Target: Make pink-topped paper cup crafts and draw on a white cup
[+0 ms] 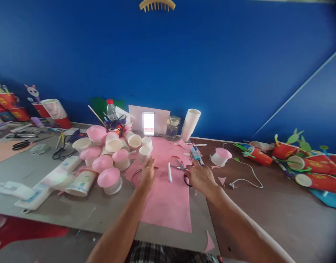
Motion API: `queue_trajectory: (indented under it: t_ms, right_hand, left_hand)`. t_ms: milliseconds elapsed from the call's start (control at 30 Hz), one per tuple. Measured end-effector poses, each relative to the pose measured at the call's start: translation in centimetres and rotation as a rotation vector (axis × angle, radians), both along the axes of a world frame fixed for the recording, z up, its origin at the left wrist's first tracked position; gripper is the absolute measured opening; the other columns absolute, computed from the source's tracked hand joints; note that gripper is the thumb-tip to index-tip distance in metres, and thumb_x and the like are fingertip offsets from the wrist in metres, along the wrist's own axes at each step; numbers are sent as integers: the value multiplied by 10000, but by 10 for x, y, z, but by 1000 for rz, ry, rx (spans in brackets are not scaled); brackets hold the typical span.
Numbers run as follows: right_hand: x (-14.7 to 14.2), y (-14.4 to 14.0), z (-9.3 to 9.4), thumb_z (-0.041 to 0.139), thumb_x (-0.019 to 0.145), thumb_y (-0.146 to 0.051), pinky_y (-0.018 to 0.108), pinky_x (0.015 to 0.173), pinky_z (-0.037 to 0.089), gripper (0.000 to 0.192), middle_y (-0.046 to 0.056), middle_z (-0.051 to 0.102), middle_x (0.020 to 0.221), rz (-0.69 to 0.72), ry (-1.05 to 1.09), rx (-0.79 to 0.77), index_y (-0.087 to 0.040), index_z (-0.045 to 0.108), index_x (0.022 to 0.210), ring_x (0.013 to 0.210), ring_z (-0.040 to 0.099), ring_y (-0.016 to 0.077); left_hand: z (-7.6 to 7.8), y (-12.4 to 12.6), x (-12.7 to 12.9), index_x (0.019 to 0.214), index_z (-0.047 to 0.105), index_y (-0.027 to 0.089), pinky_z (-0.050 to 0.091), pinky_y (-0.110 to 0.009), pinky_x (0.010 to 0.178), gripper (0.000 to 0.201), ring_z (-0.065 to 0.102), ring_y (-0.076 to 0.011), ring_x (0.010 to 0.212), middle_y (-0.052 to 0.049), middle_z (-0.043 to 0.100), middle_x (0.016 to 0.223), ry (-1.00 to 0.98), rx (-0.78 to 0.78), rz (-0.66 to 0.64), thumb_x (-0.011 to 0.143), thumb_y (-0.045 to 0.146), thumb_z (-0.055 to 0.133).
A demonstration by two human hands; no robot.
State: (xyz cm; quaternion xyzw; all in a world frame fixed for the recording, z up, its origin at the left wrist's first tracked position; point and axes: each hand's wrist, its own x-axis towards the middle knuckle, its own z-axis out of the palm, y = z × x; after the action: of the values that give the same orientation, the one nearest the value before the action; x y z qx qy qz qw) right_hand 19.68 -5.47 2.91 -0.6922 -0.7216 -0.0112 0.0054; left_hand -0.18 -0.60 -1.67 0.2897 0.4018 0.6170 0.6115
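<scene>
My left hand [148, 172] is low over the pink paper [168, 204], its fingertips just in front of a white paper cup [144, 155]. Whether they touch the cup is unclear, since the back of the hand hides the fingers. A thin ring [135, 179] lies by that wrist. My right hand [201, 177] is closed around the handle end of the scissors [181, 168], whose blades point left and whose black loop shows below the thumb. Blue-and-white markers [195, 153] lie just beyond its knuckles. Between the hands rests a white pen-like stick [169, 172].
Cups with pink cone tops [109, 178] crowd the left, beside a power strip [51, 182]. A lit phone [148, 123], a glass jar [173, 128] and a cup stack [191, 125] stand behind. One topped cup [221, 157], a white cable [250, 179] and red cups [307, 164] are right.
</scene>
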Motion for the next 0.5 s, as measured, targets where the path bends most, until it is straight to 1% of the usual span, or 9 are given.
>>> queue_trajectory:
  t_ms: [67,100,167,200,267,300,367,433,500]
  right_hand:
    - [0,3,-1,415,938,-283,341,751,437,310,153,618,1167,-22,51,19,-182,699,1012,894,653,254]
    - [-1,4,-2,403,943,-266,324,756,440,312,134,629,1157,-4,84,22,-191,683,1060,906,651,240]
    - [-7,7,-6,388,947,-226,289,774,438,325,99,661,1110,79,156,10,-205,643,1148,942,643,214]
    - [-12,8,-8,388,942,-201,281,784,435,339,95,669,1097,144,194,-1,-203,618,1192,958,638,208]
    - [-24,12,-13,396,917,-137,275,779,432,391,89,675,1073,228,210,-24,-216,575,1256,950,636,202]
    - [-31,14,-14,390,893,-86,281,770,430,440,93,674,1050,269,185,-45,-217,557,1280,933,635,204]
    - [-42,18,-17,423,830,-26,297,762,427,480,89,677,973,314,163,-78,-225,596,1230,897,635,215]
    - [-50,21,-18,457,806,-26,317,766,425,410,100,675,941,343,159,-102,-210,666,1107,898,631,237]
    - [-53,20,-18,475,810,-43,318,768,425,337,108,676,943,372,170,-120,-197,699,1009,910,628,244]
  left_hand:
    - [-1,2,2,807,649,199,490,-268,655,209,628,-213,848,-63,678,838,-28,18,-16,665,298,766]
    - [-2,3,4,805,644,197,482,-258,622,224,627,-201,813,-53,676,825,-49,28,-26,668,326,764]
    - [-1,5,8,784,631,189,461,-236,565,258,613,-167,732,-27,666,790,-84,50,-44,655,364,769]
    - [-1,5,10,774,627,187,455,-228,550,268,603,-150,701,-13,661,778,-99,60,-51,641,364,779]
    - [2,4,11,781,630,189,464,-221,559,279,597,-128,682,10,660,780,-117,73,-51,612,332,801]
    - [3,3,12,803,636,192,476,-224,579,291,601,-122,683,19,662,784,-125,75,-45,601,310,809]
    - [6,3,11,865,644,201,495,-237,627,344,608,-109,666,38,665,768,-140,73,-28,580,276,820]
    - [8,2,10,909,645,207,503,-250,662,390,609,-98,627,52,665,732,-157,70,-13,565,252,823]
    - [7,3,10,910,645,210,508,-257,682,392,612,-95,605,57,667,709,-174,69,-8,561,230,822]
